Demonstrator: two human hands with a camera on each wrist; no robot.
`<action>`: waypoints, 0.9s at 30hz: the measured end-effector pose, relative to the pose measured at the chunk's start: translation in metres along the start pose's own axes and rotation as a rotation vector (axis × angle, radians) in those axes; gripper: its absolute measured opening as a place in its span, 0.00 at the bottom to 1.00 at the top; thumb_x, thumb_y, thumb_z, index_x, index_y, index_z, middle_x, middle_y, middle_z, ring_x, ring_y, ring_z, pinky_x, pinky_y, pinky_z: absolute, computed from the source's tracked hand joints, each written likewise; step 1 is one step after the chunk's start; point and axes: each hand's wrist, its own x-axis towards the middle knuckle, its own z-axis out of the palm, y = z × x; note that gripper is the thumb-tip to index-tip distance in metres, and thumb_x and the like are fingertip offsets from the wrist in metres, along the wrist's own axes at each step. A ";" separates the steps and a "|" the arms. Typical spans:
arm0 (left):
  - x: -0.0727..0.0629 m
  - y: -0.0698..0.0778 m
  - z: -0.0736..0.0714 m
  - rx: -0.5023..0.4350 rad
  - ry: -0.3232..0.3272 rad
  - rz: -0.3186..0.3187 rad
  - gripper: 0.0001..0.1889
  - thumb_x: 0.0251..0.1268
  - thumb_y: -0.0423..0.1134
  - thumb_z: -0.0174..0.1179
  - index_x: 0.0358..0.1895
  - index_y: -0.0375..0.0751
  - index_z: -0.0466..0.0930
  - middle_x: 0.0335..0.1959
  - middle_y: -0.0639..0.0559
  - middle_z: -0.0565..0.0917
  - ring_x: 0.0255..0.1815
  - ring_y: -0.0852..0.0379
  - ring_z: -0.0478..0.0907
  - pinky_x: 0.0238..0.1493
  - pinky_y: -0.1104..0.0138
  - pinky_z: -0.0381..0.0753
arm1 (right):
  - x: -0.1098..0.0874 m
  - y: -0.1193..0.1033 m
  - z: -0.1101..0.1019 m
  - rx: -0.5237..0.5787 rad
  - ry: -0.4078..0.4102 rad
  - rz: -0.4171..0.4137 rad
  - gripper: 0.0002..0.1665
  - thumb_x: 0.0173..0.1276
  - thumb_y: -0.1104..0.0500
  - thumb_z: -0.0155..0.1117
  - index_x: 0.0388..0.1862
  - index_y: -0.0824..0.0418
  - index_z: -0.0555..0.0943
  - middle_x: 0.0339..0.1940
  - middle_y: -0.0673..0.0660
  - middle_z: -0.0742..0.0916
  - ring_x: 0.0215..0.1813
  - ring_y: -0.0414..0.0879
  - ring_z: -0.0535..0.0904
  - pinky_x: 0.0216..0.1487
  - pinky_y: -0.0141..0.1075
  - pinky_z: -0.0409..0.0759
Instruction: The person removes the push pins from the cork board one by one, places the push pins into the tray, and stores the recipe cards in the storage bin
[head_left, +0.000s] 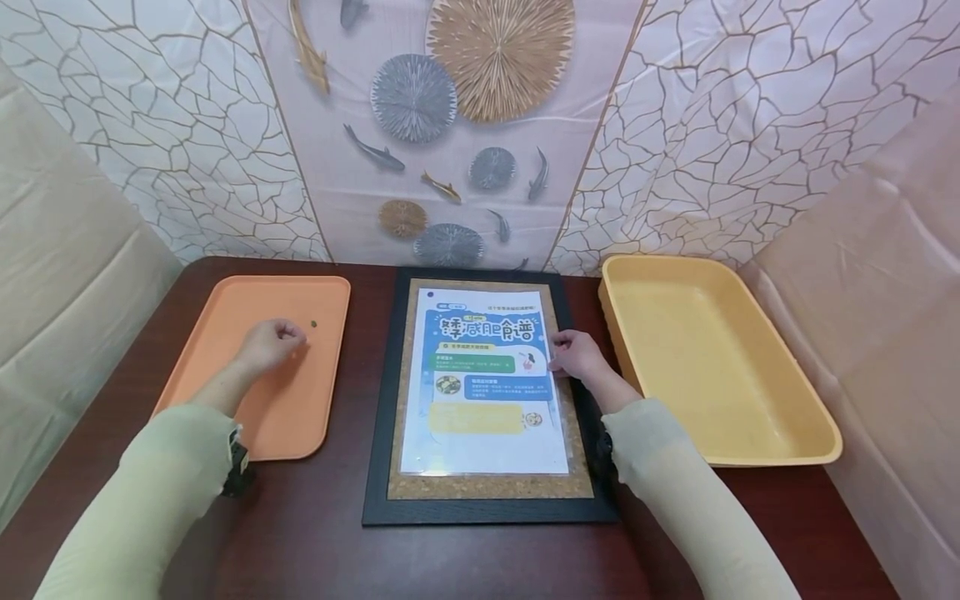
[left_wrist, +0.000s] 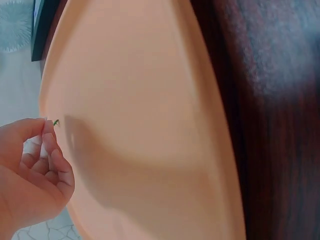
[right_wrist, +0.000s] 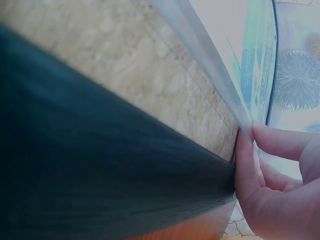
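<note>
Laminated sheet (head_left: 483,379) lies on the cork board (head_left: 487,487) before me on the counter (head_left: 450,567), its right edge pinched between thumb and finger of my right hand (head_left: 579,356). My left hand (head_left: 272,342) has curled fingers, thumb tip against fingertip, just beside a green speck (head_left: 313,323) over the orange tray (head_left: 300,417); whether it holds anything, I can't tell. I judge I'm fastening the sheet; the next move seems to call for a fine fingertip pick-up. Its heading points away from me, long axis running near to far.
</note>
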 end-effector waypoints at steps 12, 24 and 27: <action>0.004 -0.004 0.005 0.028 -0.004 -0.007 0.11 0.67 0.37 0.50 0.38 0.29 0.74 0.28 0.47 0.77 0.28 0.58 0.69 0.28 0.69 0.68 | 0.004 0.002 0.000 0.000 0.001 0.000 0.31 0.65 0.68 0.58 0.67 0.63 0.65 0.55 0.66 0.76 0.48 0.55 0.79 0.55 0.45 0.77; 0.005 -0.007 0.008 0.025 0.015 -0.014 0.12 0.66 0.37 0.51 0.39 0.28 0.75 0.30 0.44 0.77 0.29 0.56 0.70 0.30 0.69 0.68 | 0.003 0.002 0.001 0.005 -0.001 0.004 0.31 0.65 0.67 0.58 0.67 0.63 0.65 0.51 0.65 0.77 0.47 0.54 0.80 0.53 0.42 0.78; 0.005 -0.007 0.008 0.025 0.018 -0.008 0.12 0.65 0.37 0.51 0.38 0.28 0.75 0.30 0.43 0.78 0.29 0.56 0.70 0.30 0.69 0.68 | 0.003 0.003 0.000 0.009 0.001 0.003 0.31 0.65 0.67 0.58 0.67 0.63 0.65 0.50 0.65 0.77 0.47 0.54 0.80 0.53 0.42 0.78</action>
